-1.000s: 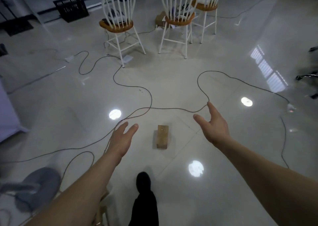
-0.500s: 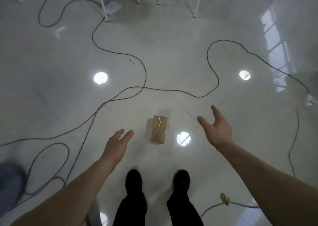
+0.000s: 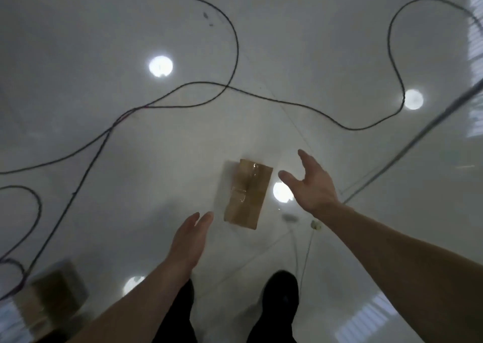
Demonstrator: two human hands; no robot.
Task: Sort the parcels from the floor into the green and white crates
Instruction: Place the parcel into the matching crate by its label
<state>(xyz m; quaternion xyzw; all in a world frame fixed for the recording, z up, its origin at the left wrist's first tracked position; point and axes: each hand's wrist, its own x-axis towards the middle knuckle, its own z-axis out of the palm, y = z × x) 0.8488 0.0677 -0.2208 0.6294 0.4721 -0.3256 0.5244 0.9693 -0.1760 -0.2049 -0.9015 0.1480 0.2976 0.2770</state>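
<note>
So the parcel (image 3: 247,194) is lying flat on the floor (image 3: 130,146), long axis pointing away from the feet. Both hands are spread and empty: left hand (image 3: 188,238) just off its near-left corner, right hand (image 3: 311,185) beside its right edge, looks closer.

Glossy pale tiled floor (image 3: 78,42); black cables (image 3: 236,42); round light reflections (image 3: 160,66).

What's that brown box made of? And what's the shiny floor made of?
The box looks like matt brown cardboard with folded flaps; glossy streaks on top suggest clear tape. The floor looks like polished pale tile, ceramic or stone: it mirrors round lights, and thin joint lines cross it.
</note>
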